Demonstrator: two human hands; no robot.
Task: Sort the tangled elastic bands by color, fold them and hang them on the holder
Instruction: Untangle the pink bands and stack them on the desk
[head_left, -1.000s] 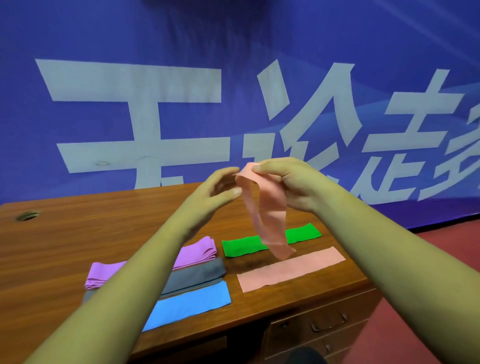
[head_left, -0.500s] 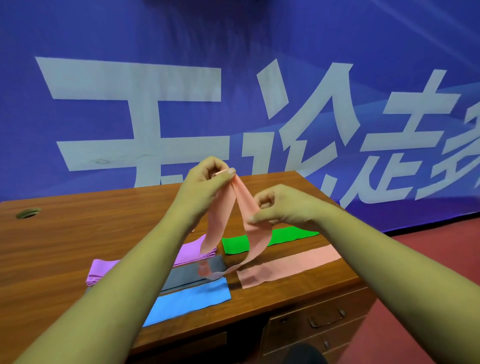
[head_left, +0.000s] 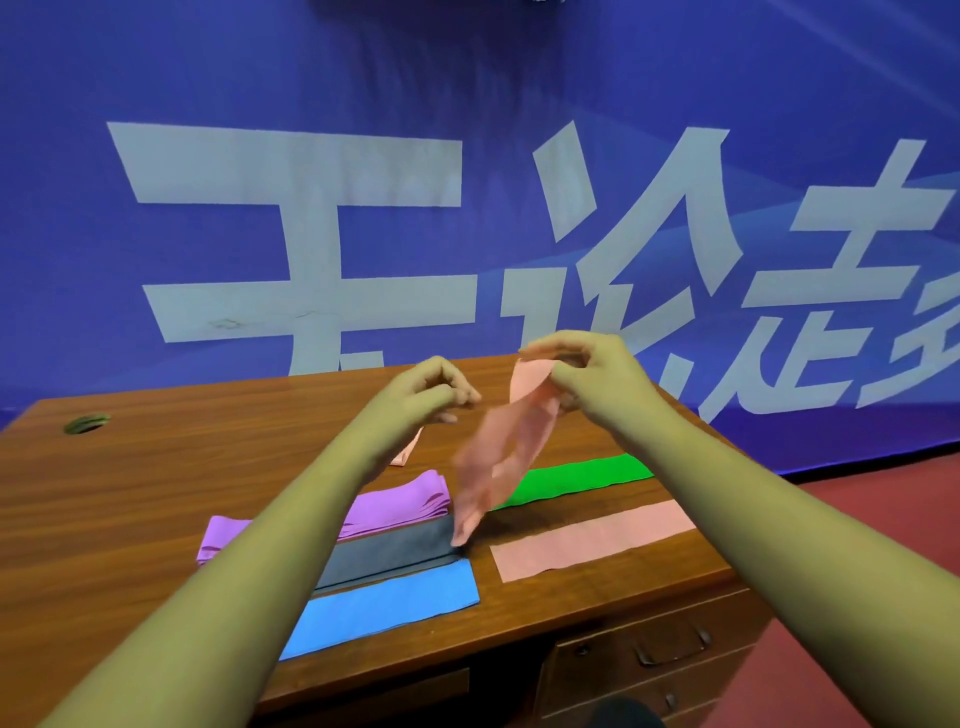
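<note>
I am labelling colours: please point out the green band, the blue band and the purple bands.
green band (head_left: 582, 480), head view, middle
blue band (head_left: 384, 608), head view, middle
purple bands (head_left: 400, 501), head view, right end

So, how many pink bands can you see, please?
2 clearly: dangling band in the right hand, flat band on the desk. A pink tip behind the left hand is unclear.

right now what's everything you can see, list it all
held pink band: 1, pink, hangs from right hand
flat pink band: 1, pink, desk front right
green band: 1, green, behind flat pink band
purple pile: 1, purple, desk middle
blue band: 1, blue, desk front
grey band: 1, grey, between purple pile and blue band
pink end: 1, pink, under left hand, grip unclear
desk: 1, brown, drawers front right
banner: 1, blue, behind desk
right hand: 1, pinches held pink band's top
left hand: 1, fingers curled
</note>
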